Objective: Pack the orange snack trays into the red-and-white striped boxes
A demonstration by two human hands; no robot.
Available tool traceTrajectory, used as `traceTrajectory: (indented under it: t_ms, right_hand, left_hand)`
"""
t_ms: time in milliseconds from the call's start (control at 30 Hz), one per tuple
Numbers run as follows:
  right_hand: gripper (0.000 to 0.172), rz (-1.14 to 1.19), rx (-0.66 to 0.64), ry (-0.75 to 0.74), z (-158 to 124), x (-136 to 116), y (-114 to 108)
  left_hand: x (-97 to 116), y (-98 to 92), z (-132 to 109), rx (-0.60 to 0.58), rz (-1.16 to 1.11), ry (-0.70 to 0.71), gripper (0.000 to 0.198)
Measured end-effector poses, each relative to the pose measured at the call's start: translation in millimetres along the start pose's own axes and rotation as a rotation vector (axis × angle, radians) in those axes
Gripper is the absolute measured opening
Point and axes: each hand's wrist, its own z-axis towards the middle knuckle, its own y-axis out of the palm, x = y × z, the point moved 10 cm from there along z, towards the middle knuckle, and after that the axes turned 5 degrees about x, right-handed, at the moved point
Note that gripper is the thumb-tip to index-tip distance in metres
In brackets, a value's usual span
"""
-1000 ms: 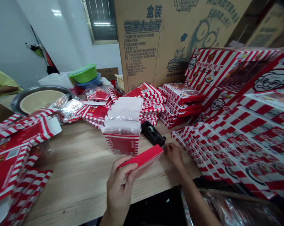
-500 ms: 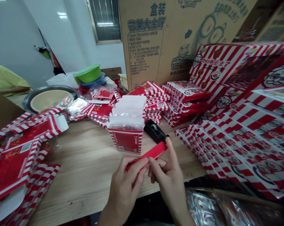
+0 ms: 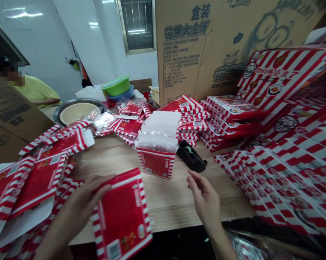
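Observation:
My left hand (image 3: 98, 195) grips the top left edge of a flat red paper box (image 3: 122, 215) with red-and-white striped borders and a barcode. The box tilts above the table's front edge, its broad face towards me. My right hand (image 3: 206, 198) is off the box, fingers loosely bent and apart, with nothing in them. Just beyond it lies a black tape dispenser (image 3: 192, 157). Between the hands and farther back, an open striped box (image 3: 157, 162) stands upright, with white, clear-wrapped packets (image 3: 160, 126) sticking out of its top.
Flat striped boxes (image 3: 41, 180) lie heaped at left. More red boxes (image 3: 183, 104) are stacked behind the upright one. Rows of striped boxes (image 3: 287, 180) fill the right side. A large carton (image 3: 184, 83) stands at the back. A person in a yellow top (image 3: 35, 90) sits far left.
My right hand has let go of the red box. My left hand has carried it left and turned its broad face into view. The camera view has swung a little left.

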Motion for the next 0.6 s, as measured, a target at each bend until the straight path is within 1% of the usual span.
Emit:
traceTrajectory:
  t_ms: [67, 100, 133, 167, 200, 233, 267, 333, 400, 433, 467, 533, 600]
  right_hand:
    - [0.025, -0.026, -0.035, -0.092, 11, -10, 12]
    - [0.025, -0.031, -0.047, -0.147, 15, -17, 18]
    - [0.026, -0.031, -0.051, -0.201, 18, -25, 25]
    - [0.028, -0.026, -0.049, -0.253, 20, -32, 31]
    - [0.031, -0.018, -0.044, -0.297, 22, -38, 36]
    - [0.033, -0.008, -0.039, -0.331, 23, -43, 40]
    - [0.036, 0.003, -0.041, -0.353, 24, -46, 44]
    - [0.039, 0.022, -0.074, -0.367, 24, -48, 53]
    - [0.042, 0.017, -0.091, -0.397, 22, -49, 55]
    - [0.043, 0.008, -0.072, -0.439, 20, -52, 53]
    - [0.045, -0.004, -0.041, -0.494, 18, -56, 47]
    - [0.048, -0.026, 0.018, -0.608, 12, -64, 34]
    - [0.045, -0.062, 0.008, -0.672, 8, -68, 25]
  left_hand:
    - [-45, -19.5, 0, 0.052, 0.036, -0.090, 0.029]
    - [-62, -26.2, 2, 0.103, 0.082, -0.129, 0.032]
    - [-73, -31.1, 5, 0.177, 0.124, -0.164, 0.037]
    - [-77, -32.3, 8, 0.256, 0.143, -0.202, 0.041]
    - [-76, -28.3, 12, 0.324, 0.126, -0.240, 0.044]
    - [-72, -17.5, 17, 0.360, 0.059, -0.282, 0.046]
    - [-65, -2.2, 21, 0.379, -0.038, -0.345, 0.046]
    - [-42, 37.6, 33, 0.362, -0.275, -0.420, 0.045]
    - [-15, 73.1, 45, 0.345, -0.489, -0.446, 0.043]
    - [-4, 83.4, 48, 0.364, -0.535, -0.449, 0.042]
    - [7, 92.2, 51, 0.359, -0.551, -0.437, 0.039]
    - [18, 102.6, 49, 0.378, -0.609, -0.484, 0.029]
    - [25, 110.6, 43, 0.367, -0.724, -0.537, 0.026]
